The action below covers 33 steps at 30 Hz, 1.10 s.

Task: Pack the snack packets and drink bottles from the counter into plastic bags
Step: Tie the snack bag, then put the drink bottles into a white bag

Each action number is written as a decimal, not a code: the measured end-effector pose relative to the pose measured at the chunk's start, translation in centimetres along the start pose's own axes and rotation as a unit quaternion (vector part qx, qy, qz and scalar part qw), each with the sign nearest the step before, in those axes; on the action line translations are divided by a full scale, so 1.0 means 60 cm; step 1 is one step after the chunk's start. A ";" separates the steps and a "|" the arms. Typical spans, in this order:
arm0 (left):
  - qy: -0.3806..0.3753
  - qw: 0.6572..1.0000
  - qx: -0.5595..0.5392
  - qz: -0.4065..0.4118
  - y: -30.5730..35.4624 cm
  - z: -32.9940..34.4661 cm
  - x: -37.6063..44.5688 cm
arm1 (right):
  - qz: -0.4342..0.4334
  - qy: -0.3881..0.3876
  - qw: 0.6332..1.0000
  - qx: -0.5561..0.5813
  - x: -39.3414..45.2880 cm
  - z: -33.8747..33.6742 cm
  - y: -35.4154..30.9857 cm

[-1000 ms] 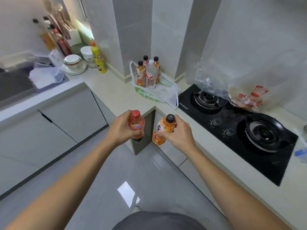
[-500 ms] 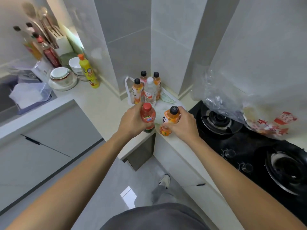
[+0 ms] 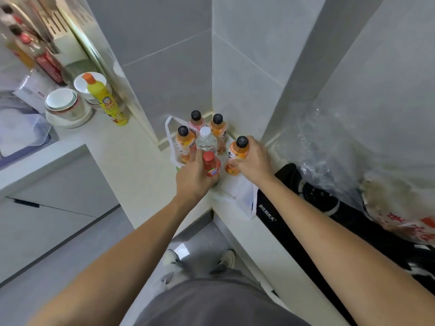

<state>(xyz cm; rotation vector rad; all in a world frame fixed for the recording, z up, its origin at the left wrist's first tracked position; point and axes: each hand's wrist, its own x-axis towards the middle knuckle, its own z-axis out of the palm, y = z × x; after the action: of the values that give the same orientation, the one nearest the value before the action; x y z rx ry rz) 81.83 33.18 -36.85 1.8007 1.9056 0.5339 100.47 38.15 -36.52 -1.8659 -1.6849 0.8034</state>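
My left hand (image 3: 194, 178) grips a red-capped bottle of red drink (image 3: 211, 164). My right hand (image 3: 253, 162) grips an orange juice bottle with a black cap (image 3: 237, 152). Both bottles are held over the white plastic bag (image 3: 240, 194) spread open in the counter corner. Standing in the bag behind them are three black-capped juice bottles (image 3: 184, 143) and a clear water bottle with a white cap (image 3: 206, 140).
A black gas hob (image 3: 306, 208) lies to the right, with a large clear plastic bag with red print (image 3: 388, 203) over it. At the left stand a yellow detergent bottle (image 3: 106, 100), stacked bowls (image 3: 63, 107) and sauce bottles. Grey tiled walls close the corner.
Both hands have carried their bottles forward from the counter's front edge to the bag in the corner. The view has moved closer and tilted down.
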 end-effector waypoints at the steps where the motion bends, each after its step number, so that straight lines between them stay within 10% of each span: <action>1: -0.001 1.000 -0.004 -0.009 -0.001 0.006 0.006 | 0.003 -0.002 1.000 0.004 0.012 0.006 0.002; 33: 0.073 0.991 -0.070 -0.088 0.028 0.094 0.036 | -0.080 -0.130 0.988 -0.021 0.139 0.021 0.032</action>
<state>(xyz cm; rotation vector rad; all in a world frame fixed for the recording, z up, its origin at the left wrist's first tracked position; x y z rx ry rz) 86.38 35.26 -40.63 1.5256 2.0444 0.7353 101.44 46.22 -39.55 -1.6841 -1.9961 0.9848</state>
